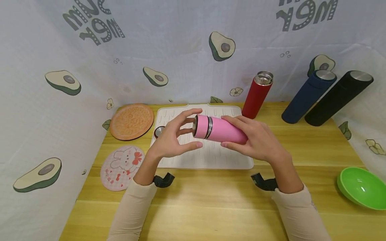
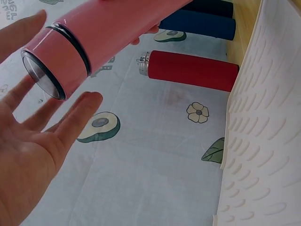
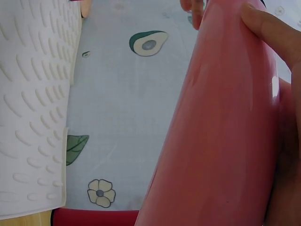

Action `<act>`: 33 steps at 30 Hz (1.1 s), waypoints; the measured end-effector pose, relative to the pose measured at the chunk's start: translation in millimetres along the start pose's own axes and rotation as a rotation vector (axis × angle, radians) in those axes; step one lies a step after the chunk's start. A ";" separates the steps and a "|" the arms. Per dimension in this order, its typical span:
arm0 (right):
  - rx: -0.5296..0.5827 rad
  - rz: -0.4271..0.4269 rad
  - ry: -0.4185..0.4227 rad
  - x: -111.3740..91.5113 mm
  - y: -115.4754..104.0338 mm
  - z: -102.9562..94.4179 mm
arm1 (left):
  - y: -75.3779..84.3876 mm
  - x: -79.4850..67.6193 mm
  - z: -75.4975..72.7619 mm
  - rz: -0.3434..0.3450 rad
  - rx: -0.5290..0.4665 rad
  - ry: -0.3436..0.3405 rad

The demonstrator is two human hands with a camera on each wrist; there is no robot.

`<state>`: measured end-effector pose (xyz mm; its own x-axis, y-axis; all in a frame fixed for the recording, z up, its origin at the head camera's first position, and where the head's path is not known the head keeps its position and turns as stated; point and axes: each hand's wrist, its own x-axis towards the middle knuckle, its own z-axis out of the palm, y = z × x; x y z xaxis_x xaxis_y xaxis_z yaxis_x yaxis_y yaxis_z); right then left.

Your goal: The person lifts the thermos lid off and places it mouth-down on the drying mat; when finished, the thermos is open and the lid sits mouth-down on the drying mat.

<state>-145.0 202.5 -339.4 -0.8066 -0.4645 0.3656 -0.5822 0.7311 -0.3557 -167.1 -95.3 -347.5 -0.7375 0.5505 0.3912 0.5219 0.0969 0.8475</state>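
A pink thermos (image 1: 227,130) is held nearly level above the white mat, its lidded end pointing left. My right hand (image 1: 253,135) grips its body, thumb on the near side and fingers over the far side. My left hand (image 1: 170,137) is spread around the lid (image 1: 200,126), with thumb and fingers extended. In the left wrist view a gap shows between the left palm and the thermos's silver lid end (image 2: 42,75). The right wrist view shows the pink body (image 3: 216,127) close up, with the right thumb on it.
A lidless red thermos (image 1: 256,97) stands behind the white drying mat (image 1: 205,164); a small silver-topped lid (image 1: 158,131) lies on it. Blue (image 1: 309,97) and black (image 1: 339,98) thermoses stand back right. A green bowl (image 1: 363,189), orange round mat (image 1: 131,121) and rabbit mat (image 1: 120,170) lie around.
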 end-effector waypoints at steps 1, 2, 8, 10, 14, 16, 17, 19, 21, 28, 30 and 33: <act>0.002 0.001 -0.004 -0.4 0.0 -0.4 | 0.2 0.1 0.1 0.024 -0.008 -0.015; 0.004 0.001 -0.008 -0.8 -0.1 -0.7 | 0.4 0.1 0.4 0.043 -0.010 -0.025; 0.008 -0.005 -0.032 -0.9 -0.8 -2.3 | 0.9 -1.0 1.3 0.056 -0.045 -0.007; 0.007 -0.011 -0.023 -0.8 -0.9 -1.7 | 0.9 -1.3 1.3 0.031 -0.055 0.016; -0.005 -0.025 0.005 -0.3 0.0 0.1 | 1.3 -1.0 0.5 -0.003 -0.065 0.079; -0.013 -0.021 0.012 -0.2 0.9 0.6 | 1.6 -0.9 -0.7 -0.009 -0.068 0.109; -0.015 -0.015 0.014 -0.2 1.5 0.6 | 1.9 -1.0 -1.4 -0.011 -0.071 0.121; -0.015 -0.001 0.018 -0.3 2.9 0.2 | 2.0 -1.3 -2.9 -0.013 -0.072 0.137; -0.011 0.014 0.027 -0.4 4.3 -0.8 | 2.0 -1.8 -4.4 -0.016 -0.066 0.147; 0.076 0.055 0.096 -1.1 11.2 -4.7 | -0.7 -0.8 -6.5 -0.057 0.006 0.187; 0.106 0.061 0.126 -0.8 14.2 -5.4 | -1.5 -0.8 -7.3 -0.076 0.033 0.203; 0.158 0.072 0.176 -0.2 19.5 -6.9 | -3.3 -1.1 -9.6 -0.102 0.066 0.226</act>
<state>-155.5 220.3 -340.4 -0.8242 -0.3101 0.4739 -0.5441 0.6655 -0.5109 -172.2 -104.2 -347.3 -0.8608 0.3368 0.3815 0.4615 0.2004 0.8642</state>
